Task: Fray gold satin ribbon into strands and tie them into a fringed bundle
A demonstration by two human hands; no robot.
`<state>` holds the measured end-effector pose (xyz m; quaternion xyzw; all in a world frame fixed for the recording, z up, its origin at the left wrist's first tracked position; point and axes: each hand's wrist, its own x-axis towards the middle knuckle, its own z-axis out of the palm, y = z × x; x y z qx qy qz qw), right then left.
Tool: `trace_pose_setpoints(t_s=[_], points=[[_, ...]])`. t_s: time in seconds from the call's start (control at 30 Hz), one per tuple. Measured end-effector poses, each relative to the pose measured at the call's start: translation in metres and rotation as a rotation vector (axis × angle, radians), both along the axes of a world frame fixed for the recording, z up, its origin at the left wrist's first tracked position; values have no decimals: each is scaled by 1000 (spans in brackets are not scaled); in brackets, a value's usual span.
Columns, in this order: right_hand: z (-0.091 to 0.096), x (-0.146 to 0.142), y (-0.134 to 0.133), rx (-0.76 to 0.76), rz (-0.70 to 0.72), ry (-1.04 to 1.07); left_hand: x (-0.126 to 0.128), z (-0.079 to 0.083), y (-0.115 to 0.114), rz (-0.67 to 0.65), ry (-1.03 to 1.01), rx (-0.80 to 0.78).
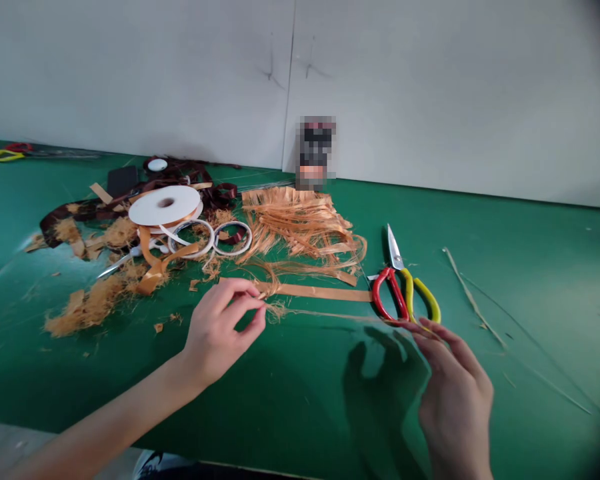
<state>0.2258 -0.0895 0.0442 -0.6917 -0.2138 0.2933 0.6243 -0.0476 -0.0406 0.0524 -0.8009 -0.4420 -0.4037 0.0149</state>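
Observation:
My left hand (225,327) pinches a small piece of tan ribbon (263,295) with a frayed end. From it, thin tan threads (330,315) stretch to the right, reaching the fingertips of my right hand (450,367), which are pinched together on them. Just beyond those fingers lie scissors (397,267) with one red and one yellow handle, their blades pointing away. A flat tan ribbon strip (325,292) runs on the table from behind my left fingers to the red handle. Behind it, a heap of fringed ribbon pieces (300,220) is spread out.
On the left sit a white ribbon spool (165,205), two tape rings (233,238), dark brown ribbon (60,217) and fluffy tan scraps (87,307). Another pair of scissors (13,153) lies far left. A pale wall (430,100) borders the green table (530,267); long strands (475,303) lie right.

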Motion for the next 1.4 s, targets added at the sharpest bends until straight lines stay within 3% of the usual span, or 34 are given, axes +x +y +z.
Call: trace_pose_setpoints(t_s=[0.1,0.17,0.27,0.3,0.37,0.57,0.67,0.77,0.83,0.93,1.03,1.1,1.17,1.27,1.4], points=[[-3,-8,1,-41,149,-651,4,2,-2,-14,-87,-179],[-3,-27,-1,70,334,-955,13,3,-9,-88,-118,-292],[-4,-58,-4,203,870,-880,26,4,-20,-192,-134,-396],[-4,-66,-4,193,974,-813,29,4,-23,-222,-125,-419],[-6,-73,-4,166,1051,-686,29,3,-24,-237,-82,-451],[-8,-43,5,-105,823,-490,4,-16,-1,32,185,-417],[-5,-19,10,-202,744,-433,-5,-21,10,73,159,-492],[1,3,11,-165,791,-458,-9,-11,19,48,18,-664],[6,15,10,-210,831,-324,-13,2,27,17,-99,-816],[12,28,12,-333,617,-165,-17,25,40,-37,-248,-922],[17,31,18,-401,358,-545,-17,48,50,-117,-358,-1010],[23,27,21,-373,271,-909,-15,60,53,-135,-410,-1045],[32,20,24,-337,229,-1097,-12,66,52,-124,-423,-1053],[44,6,27,-389,203,-999,-11,67,51,-126,-386,-1051],[41,-3,31,-396,393,-776,-16,55,55,-181,-260,-1126]])
